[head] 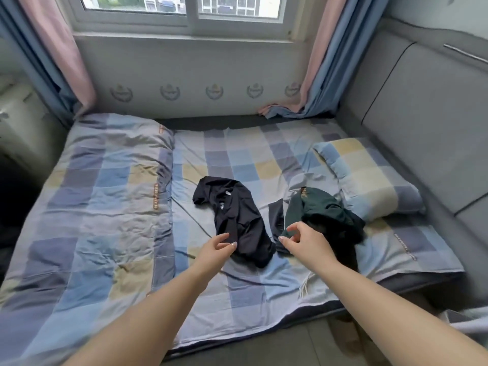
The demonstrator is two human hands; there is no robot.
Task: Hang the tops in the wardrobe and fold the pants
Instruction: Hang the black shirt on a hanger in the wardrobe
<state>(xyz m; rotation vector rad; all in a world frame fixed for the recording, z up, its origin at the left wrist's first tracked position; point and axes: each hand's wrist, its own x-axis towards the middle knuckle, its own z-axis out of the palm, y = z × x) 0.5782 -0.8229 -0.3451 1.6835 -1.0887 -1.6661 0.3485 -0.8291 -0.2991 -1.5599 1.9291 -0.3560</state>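
A crumpled black top (237,215) lies in the middle of the bed (237,291), its neck label facing up. To its right sits a heap of dark green clothing (324,210) with black fabric under it, and a black strip (276,217) lies between the two. My left hand (216,250) hovers over the lower left edge of the black top, fingers loosely spread, holding nothing. Just above the near edge of the dark heap, my right hand (303,240) has its fingers loosely curled; nothing is in its grip.
A folded checked quilt (105,207) covers the bed's left half. A checked pillow (369,178) lies at the right, against a grey padded headboard (422,128). Curtains (314,75) hang by the window behind. A white cord (303,286) lies on the sheet's near edge.
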